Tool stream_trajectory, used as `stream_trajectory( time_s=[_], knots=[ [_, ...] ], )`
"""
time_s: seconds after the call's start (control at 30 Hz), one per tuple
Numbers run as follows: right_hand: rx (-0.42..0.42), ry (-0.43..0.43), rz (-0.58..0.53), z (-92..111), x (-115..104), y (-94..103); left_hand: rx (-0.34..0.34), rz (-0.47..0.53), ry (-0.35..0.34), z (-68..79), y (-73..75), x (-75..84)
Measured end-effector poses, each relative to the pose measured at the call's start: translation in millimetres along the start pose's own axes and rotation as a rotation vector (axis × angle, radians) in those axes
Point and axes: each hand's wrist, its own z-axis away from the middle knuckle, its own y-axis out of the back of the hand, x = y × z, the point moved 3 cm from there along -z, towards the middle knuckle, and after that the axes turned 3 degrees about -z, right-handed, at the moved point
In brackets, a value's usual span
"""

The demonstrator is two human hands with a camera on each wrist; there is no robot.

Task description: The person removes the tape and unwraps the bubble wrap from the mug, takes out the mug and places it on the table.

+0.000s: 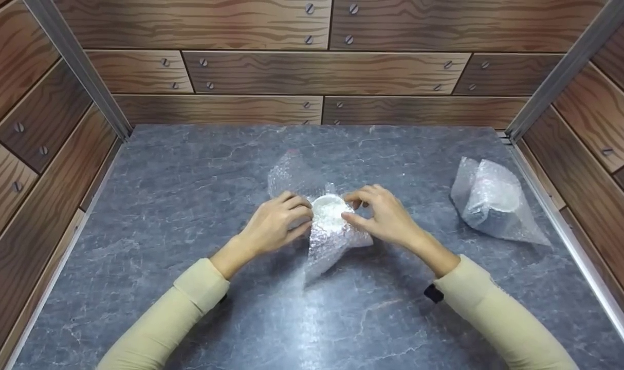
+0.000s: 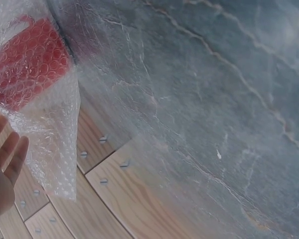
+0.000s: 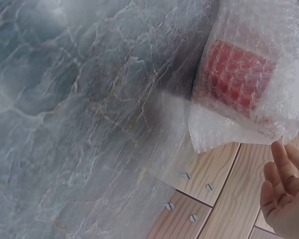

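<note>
A red mug (image 2: 35, 62) with a handle stands wrapped in bubble wrap (image 1: 337, 244) at the middle of the table. From above, its pale round rim (image 1: 319, 200) shows through the plastic. My left hand (image 1: 276, 221) pinches the wrap at the mug's left side with thumb and forefinger. On the opposite side, my right hand (image 1: 386, 216) pinches the wrap close to the rim, its other fingers loosely bent. One wrap flap points toward me, and another clear part (image 1: 291, 174) spreads behind the left hand. In the right wrist view, the red side (image 3: 239, 74) shows through the bubbles.
A second bubble-wrapped bundle (image 1: 497, 198) with a pale round rim inside lies at the right of the grey marbled table (image 1: 188, 164). Wood-patterned walls (image 1: 322, 72) enclose the back and sides, with metal posts (image 1: 569, 69) at the corners.
</note>
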Motion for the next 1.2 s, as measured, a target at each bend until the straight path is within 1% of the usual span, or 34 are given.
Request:
stream_trajectory(
  time_s=[0.17,0.4,0.63,0.87,1.2],
  knots=[
    [-0.022,-0.021,-0.014,-3.8,2.5,0.6,0.014,0.006,-0.002,-0.5,0.0,-0.3],
    [-0.032,-0.051,-0.055,-6.6,2.8,1.9,0.013,0.011,-0.012,-2.1,0.8,0.4],
    [-0.044,-0.068,-0.050,-9.2,2.9,1.8,0.001,0.009,-0.005,-1.7,0.9,0.1],
    [-0.045,-0.067,-0.046,-10.0,2.7,0.6,0.005,0.009,-0.007,-0.4,-0.7,0.5],
    [-0.053,-0.066,-0.026,-13.0,0.2,0.6,-0.013,0.000,0.006,-0.6,0.2,0.6]
  ],
)
